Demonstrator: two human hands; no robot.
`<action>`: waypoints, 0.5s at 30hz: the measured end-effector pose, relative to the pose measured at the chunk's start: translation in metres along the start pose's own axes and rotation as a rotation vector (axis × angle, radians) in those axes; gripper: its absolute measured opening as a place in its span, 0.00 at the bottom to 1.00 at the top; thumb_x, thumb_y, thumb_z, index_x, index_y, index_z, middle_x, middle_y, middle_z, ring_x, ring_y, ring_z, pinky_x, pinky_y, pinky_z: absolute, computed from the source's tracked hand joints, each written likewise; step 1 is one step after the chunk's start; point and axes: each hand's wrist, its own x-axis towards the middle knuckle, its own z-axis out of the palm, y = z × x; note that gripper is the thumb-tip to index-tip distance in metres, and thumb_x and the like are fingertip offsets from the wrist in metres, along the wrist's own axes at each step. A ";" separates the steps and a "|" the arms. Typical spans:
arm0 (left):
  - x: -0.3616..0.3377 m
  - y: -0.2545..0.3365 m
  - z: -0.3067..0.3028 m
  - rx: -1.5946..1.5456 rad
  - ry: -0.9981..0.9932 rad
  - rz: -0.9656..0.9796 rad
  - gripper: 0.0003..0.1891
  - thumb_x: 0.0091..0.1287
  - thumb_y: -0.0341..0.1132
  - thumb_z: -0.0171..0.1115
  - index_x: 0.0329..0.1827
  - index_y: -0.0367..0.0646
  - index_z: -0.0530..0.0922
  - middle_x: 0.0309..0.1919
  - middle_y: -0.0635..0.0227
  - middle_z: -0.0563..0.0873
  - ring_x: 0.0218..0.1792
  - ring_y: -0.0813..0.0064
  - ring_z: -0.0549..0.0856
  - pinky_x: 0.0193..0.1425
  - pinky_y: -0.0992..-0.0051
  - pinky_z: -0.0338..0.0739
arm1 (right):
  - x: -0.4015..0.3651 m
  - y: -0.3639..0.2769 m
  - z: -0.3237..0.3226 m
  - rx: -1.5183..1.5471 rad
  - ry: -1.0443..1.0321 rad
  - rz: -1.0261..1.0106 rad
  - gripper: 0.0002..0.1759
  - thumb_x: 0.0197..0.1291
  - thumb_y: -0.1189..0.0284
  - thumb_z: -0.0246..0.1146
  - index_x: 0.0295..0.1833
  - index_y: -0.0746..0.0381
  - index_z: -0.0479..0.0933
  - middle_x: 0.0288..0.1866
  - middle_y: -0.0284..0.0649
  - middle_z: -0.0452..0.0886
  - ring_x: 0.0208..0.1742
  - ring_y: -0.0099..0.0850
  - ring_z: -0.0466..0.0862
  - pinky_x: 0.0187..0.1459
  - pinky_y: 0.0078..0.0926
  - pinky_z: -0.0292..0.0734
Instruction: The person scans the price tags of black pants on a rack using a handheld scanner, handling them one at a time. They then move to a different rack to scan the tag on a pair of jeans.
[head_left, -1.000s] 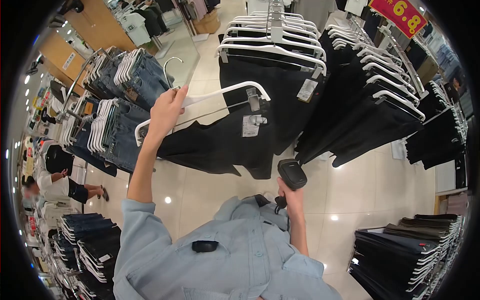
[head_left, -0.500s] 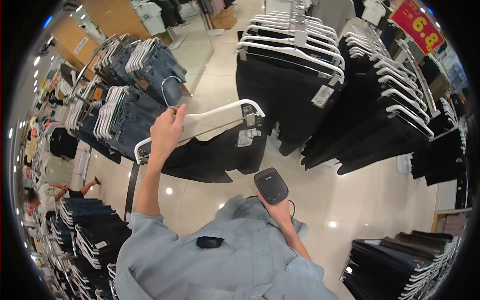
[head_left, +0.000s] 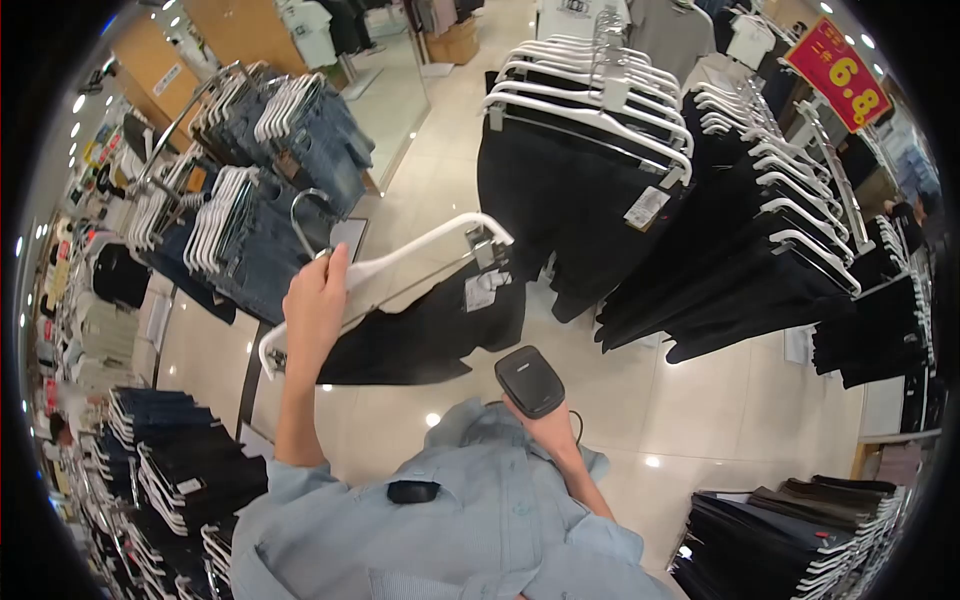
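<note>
Closed around the neck of a white hanger (head_left: 425, 242), just below its metal hook, is my left hand (head_left: 315, 312). Black trousers (head_left: 405, 342) hang from the hanger's metal clips, tilted up to the right. A white tag (head_left: 482, 291) shows near their waist at the right clip. In front of my shirt, my right hand (head_left: 545, 428) grips a black handheld scanner (head_left: 530, 382) with rounded corners. A thin cord loops by that wrist. The scanner is apart from the trousers and tag, and most of the right fingers are hidden beneath it.
Ahead stands a rack of black trousers (head_left: 570, 180) on white hangers (head_left: 590, 115), with another row (head_left: 740, 240) at right. Denim garments (head_left: 270, 230) hang at left. More trousers hang at lower left (head_left: 200, 450) and lower right (head_left: 770, 540). A red price sign (head_left: 838, 75) is at upper right.
My left hand and the hanger have shifted slightly left and down, with the hanger tilting more steeply. The scanner has moved a little left and down in view.
</note>
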 end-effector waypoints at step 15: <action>-0.014 -0.004 -0.002 0.003 -0.042 0.016 0.29 0.83 0.51 0.50 0.35 0.31 0.81 0.27 0.52 0.86 0.30 0.59 0.90 0.41 0.62 0.78 | -0.001 0.010 0.001 0.034 -0.025 -0.092 0.20 0.60 0.66 0.77 0.53 0.67 0.85 0.47 0.47 0.91 0.46 0.35 0.91 0.50 0.32 0.83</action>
